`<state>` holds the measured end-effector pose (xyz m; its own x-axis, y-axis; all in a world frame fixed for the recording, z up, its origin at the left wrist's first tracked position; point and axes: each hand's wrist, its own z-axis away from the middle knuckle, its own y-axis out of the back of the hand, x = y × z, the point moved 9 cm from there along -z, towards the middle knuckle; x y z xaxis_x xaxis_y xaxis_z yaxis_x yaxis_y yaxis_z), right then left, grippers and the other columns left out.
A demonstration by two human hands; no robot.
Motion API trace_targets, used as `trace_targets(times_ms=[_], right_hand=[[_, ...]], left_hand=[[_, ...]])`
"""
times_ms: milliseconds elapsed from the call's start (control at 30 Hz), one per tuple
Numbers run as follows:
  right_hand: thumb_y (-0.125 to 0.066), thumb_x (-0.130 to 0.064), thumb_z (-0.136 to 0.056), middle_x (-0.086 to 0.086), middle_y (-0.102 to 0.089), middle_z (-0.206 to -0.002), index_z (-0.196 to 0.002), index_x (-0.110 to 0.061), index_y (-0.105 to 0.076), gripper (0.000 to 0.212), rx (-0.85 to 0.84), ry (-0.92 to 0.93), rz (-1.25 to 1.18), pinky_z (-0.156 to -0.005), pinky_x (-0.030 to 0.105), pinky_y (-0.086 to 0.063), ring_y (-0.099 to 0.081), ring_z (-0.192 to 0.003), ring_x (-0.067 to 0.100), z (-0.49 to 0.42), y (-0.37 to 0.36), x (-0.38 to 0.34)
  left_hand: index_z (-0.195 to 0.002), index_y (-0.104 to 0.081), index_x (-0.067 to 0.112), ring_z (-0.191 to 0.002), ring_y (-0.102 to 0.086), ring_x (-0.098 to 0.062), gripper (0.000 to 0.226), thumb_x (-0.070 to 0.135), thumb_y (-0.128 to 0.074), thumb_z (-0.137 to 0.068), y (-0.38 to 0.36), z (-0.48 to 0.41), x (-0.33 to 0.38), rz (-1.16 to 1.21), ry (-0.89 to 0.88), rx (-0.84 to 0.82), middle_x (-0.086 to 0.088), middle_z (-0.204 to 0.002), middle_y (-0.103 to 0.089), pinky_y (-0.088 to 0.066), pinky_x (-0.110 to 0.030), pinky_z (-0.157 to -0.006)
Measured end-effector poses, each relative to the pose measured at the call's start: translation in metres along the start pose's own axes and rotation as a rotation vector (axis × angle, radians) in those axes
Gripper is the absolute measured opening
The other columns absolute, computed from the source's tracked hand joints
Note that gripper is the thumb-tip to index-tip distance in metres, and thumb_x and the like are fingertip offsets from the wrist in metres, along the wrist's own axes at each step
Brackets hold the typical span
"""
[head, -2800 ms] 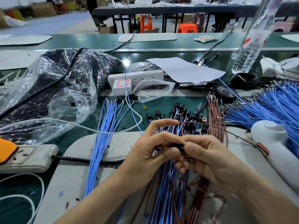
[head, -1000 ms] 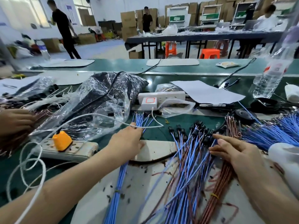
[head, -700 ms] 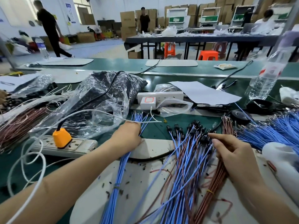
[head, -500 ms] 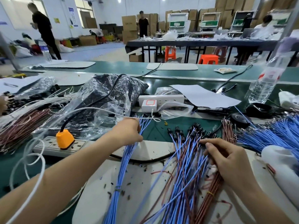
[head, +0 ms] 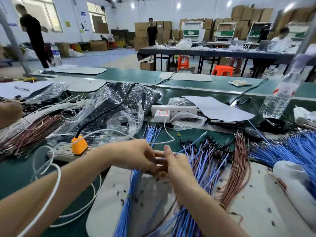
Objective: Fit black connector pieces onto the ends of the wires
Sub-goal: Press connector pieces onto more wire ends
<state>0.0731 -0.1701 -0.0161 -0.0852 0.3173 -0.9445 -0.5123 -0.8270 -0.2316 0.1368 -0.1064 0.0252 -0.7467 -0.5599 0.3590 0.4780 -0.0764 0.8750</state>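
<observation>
My left hand (head: pixel 136 155) and my right hand (head: pixel 173 165) meet over the white mat (head: pixel 256 206), fingers curled together. A single blue wire (head: pixel 191 144) runs from between them up to the right; both hands seem to pinch it, though motion blur hides the fingertips. Under my left hand lies the bundle of bare blue wires (head: pixel 133 194). Just right of my hands is a pile of blue and brown wires fitted with black connectors (head: pixel 212 149). A clear bag of black pieces (head: pixel 123 103) lies behind.
A power strip (head: pixel 59 152) with an orange plug (head: pixel 79 144) sits left, and a white cable (head: pixel 54 182) loops over my left forearm. Brown wires (head: pixel 239 166), more blue wires (head: pixel 290 147), a white object (head: pixel 294 178) and a water bottle (head: pixel 280 96) stand right.
My left hand left the blue bundle and moved right with one wire. My right hand came off the finished pile and moved left to meet it.
</observation>
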Motion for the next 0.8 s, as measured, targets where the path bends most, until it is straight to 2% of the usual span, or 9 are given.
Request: trace_targets(times_ms=[67,133,233,300,367,467,533,667,800], right_hand=[[-0.037,-0.031,-0.103,0.01,-0.07,-0.06,-0.082,0.001,-0.067,0.048,0.075,0.087,-0.068,-0.039,0.02,-0.047,-0.058,-0.04,0.015,-0.003,0.016,-0.017],[-0.037,-0.033,-0.103,0.01,-0.069,-0.059,-0.079,0.0,-0.062,0.048,0.209,0.188,-0.247,-0.041,0.021,-0.049,-0.06,-0.042,0.016,-0.002,0.045,-0.046],[-0.048,-0.034,-0.098,0.007,-0.069,-0.07,-0.087,-0.008,-0.057,0.03,0.456,0.298,-0.538,-0.05,0.021,-0.055,-0.064,-0.056,0.015,0.007,0.108,-0.09],[-0.055,-0.034,-0.093,0.005,-0.066,-0.078,-0.09,-0.01,-0.058,0.025,0.532,0.344,-0.698,-0.052,0.016,-0.052,-0.061,-0.056,0.009,0.011,0.146,-0.111],[-0.052,-0.033,-0.097,0.002,-0.062,-0.075,-0.09,-0.01,-0.06,0.026,0.522,0.376,-0.732,-0.047,0.013,-0.044,-0.055,-0.048,0.005,0.009,0.169,-0.117],[-0.033,-0.039,-0.104,0.001,-0.068,-0.068,-0.086,-0.009,-0.062,0.045,0.449,0.292,-0.618,-0.046,0.013,-0.046,-0.056,-0.049,0.007,0.0,0.173,-0.091],[-0.027,-0.046,-0.103,0.004,-0.071,-0.065,-0.086,-0.009,-0.063,0.054,0.378,0.226,-0.566,-0.05,0.015,-0.053,-0.065,-0.053,0.01,-0.003,0.166,-0.068],[-0.041,-0.039,-0.1,0.008,-0.069,-0.061,-0.09,-0.006,-0.062,0.04,0.356,0.233,-0.452,-0.043,0.016,-0.051,-0.061,-0.044,0.01,-0.002,0.168,-0.044],[-0.029,-0.036,-0.104,0.015,-0.068,-0.074,-0.092,-0.003,-0.062,0.048,0.311,0.304,-0.395,-0.045,0.02,-0.052,-0.062,-0.047,0.018,-0.005,0.168,-0.039]], left_hand=[[-0.094,-0.068,0.017,-0.086,-0.061,-0.018,0.018,0.028,-0.068,-0.08,-0.017,0.004,0.0,-0.218,-0.017,-0.056,-0.004,-0.093,-0.068,-0.049,-0.027,-0.073],[-0.095,-0.068,0.018,-0.094,-0.058,-0.021,0.016,0.023,-0.067,-0.079,-0.027,0.008,0.002,-0.307,-0.031,-0.083,-0.004,-0.097,-0.066,-0.049,-0.029,-0.076],[-0.095,-0.068,0.018,-0.094,-0.059,-0.019,0.015,0.019,-0.067,-0.08,-0.029,0.011,0.001,-0.273,-0.046,-0.108,-0.002,-0.099,-0.066,-0.051,-0.031,-0.08],[-0.104,-0.067,0.024,-0.099,-0.056,-0.011,0.021,0.022,-0.066,-0.084,-0.026,0.016,-0.004,-0.151,-0.061,-0.134,0.006,-0.109,-0.061,-0.047,-0.024,-0.087],[-0.111,-0.063,0.031,-0.11,-0.048,-0.004,0.025,0.025,-0.061,-0.087,-0.013,0.02,-0.014,-0.077,-0.077,-0.083,0.012,-0.121,-0.048,-0.036,-0.012,-0.093],[-0.11,-0.061,0.023,-0.115,-0.044,-0.016,0.021,0.024,-0.053,-0.092,0.023,0.016,-0.051,-0.289,0.067,0.143,0.001,-0.125,-0.046,-0.036,-0.031,-0.102],[-0.117,-0.059,0.017,-0.118,-0.043,-0.023,0.028,0.03,-0.05,-0.093,0.047,0.005,-0.074,-0.49,0.203,0.276,-0.006,-0.128,-0.046,-0.038,-0.036,-0.101],[-0.126,-0.049,0.008,-0.122,-0.043,-0.026,0.033,0.015,-0.049,-0.094,0.057,-0.036,-0.109,-0.466,0.311,0.283,-0.012,-0.133,-0.045,-0.035,-0.033,-0.104],[-0.122,-0.053,0.011,-0.109,-0.052,-0.025,0.03,0.025,-0.045,-0.097,0.052,-0.069,-0.128,-0.354,0.293,0.284,-0.015,-0.127,-0.048,-0.037,-0.033,-0.1]])
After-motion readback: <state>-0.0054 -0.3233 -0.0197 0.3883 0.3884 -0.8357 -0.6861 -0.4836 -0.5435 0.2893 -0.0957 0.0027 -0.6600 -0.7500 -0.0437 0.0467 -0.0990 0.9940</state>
